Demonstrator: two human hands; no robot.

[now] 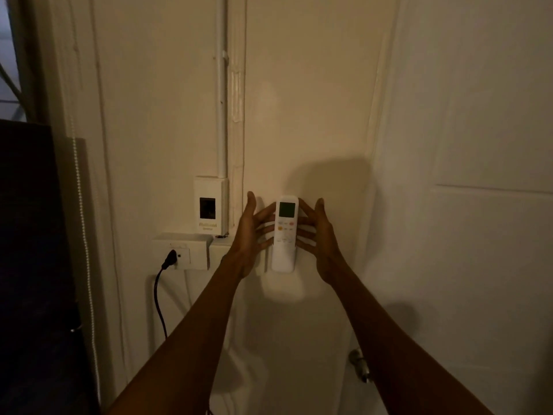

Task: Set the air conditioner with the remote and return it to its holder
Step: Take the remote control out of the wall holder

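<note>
A white air conditioner remote [285, 232] with a small greenish screen stands upright in its white wall holder [282, 266] on the cream wall. My left hand [250, 235] is just left of it, fingers spread, fingertips close to or touching its left edge. On the other side, my right hand [318, 238] has its fingers spread towards the remote's right edge. Neither hand is closed around the remote. The air conditioner itself is out of view.
A white wall box with a dark window [209, 205] sits left of the remote, above a socket with a black plug and cable [169, 260]. A white door [466, 205] with a metal handle [360, 365] is to the right. A dark panel [30, 265] fills the left edge.
</note>
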